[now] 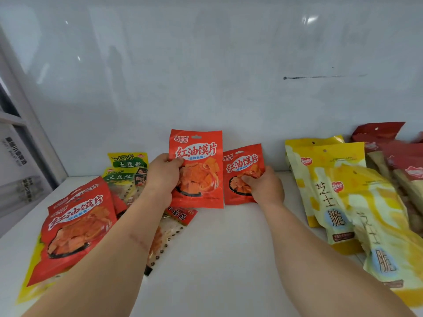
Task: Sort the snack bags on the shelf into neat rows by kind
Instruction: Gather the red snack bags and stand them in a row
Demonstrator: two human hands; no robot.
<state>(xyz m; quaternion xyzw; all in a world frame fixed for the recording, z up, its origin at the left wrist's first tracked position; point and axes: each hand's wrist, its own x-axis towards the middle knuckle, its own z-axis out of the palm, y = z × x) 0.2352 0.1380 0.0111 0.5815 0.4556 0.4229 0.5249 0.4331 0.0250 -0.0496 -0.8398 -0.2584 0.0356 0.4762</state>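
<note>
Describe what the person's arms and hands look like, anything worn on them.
Both forearms are bare, with no sleeves in view. The left hand and right hand wear no gloves, and no rings, watch or bracelet show. A thin line marks the left forearm.

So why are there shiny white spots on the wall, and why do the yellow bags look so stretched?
Head view: shiny wall reflects lamps as glare; the wide lens stretches the yellow bags near the edge; the orange bag in the middle stays sharp.
</note>
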